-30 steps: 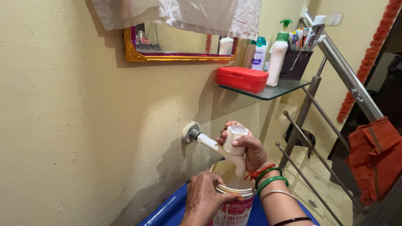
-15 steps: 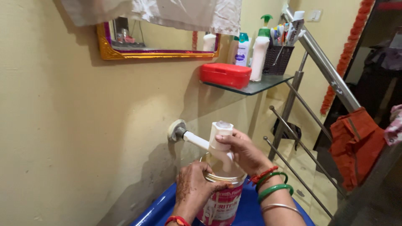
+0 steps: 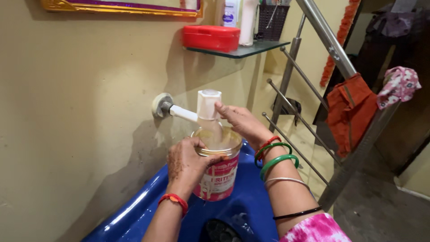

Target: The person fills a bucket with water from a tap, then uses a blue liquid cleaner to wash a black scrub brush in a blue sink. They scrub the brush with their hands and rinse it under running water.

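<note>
You face a yellow wall (image 3: 67, 112) with a steel stair railing (image 3: 331, 45) on your right and a blue basin (image 3: 251, 197) below. A white tap (image 3: 204, 112) juts from the wall. Your left hand (image 3: 188, 161) grips the rim of an open paint can (image 3: 219, 168), held directly under the spout. Your right hand (image 3: 242, 123) closes its fingertips on the tap's handle.

glossy blue plastic tub (image 3: 148, 197), matt white plastic tap (image 3: 207, 107).
</note>
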